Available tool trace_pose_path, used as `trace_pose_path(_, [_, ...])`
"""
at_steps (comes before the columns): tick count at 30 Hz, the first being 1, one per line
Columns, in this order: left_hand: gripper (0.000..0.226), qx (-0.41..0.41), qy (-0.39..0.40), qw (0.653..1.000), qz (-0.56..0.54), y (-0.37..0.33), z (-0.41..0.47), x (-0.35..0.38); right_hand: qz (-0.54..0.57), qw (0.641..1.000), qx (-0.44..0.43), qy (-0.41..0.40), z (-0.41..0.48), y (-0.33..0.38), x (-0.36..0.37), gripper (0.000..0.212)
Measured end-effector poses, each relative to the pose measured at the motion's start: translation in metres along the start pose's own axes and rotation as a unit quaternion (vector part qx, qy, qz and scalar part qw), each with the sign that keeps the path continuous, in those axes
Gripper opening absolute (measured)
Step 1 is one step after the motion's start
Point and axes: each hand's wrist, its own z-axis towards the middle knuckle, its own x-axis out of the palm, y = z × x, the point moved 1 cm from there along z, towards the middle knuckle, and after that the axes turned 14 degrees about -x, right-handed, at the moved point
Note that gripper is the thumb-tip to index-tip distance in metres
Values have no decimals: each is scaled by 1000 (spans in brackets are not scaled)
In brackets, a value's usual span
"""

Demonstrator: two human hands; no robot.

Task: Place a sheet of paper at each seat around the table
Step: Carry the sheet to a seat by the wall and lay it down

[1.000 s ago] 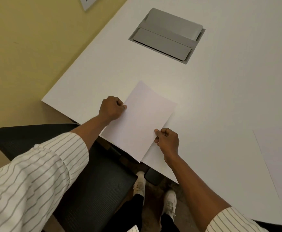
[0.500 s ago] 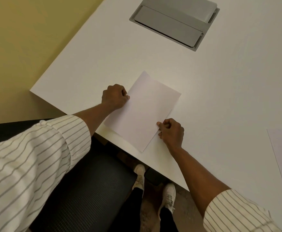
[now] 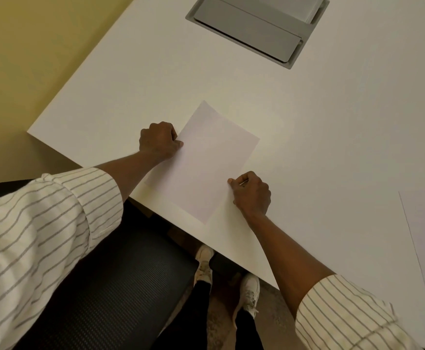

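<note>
At table edge | left hand (image 3: pixel 159 141), right hand (image 3: pixel 252 194) pinch sheet (image 3: pixel 202 162)

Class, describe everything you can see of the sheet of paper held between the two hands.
The sheet is plain, white and blank, thin and uncreased. It lies flat on the white table, turned at an angle to the near edge, its near corner close to that edge but not past it. The left hand pinches its left long edge and the right hand its right long edge. Nothing else touches it.
</note>
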Motion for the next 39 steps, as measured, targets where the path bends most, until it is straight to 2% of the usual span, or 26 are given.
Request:
trace_pose_path(8, [40,-22,-22,999,36,-1,3,3,-21,1000,-4,1,1,-2,0,30])
trace_pose_path(19, [31,-13,-16,999,46,-6,9,7,-35,999,-20,3,-2,-3,0,32])
trace_pose_path(33, [31,-10,-24,998,61,-7,8,8,-42,999,-20,5,-3,-1,-1,31])
trace_pose_path(39, [33,-3,-48,998,48,-5,4,7,18,999,-16,29,-3,-5,-9,27])
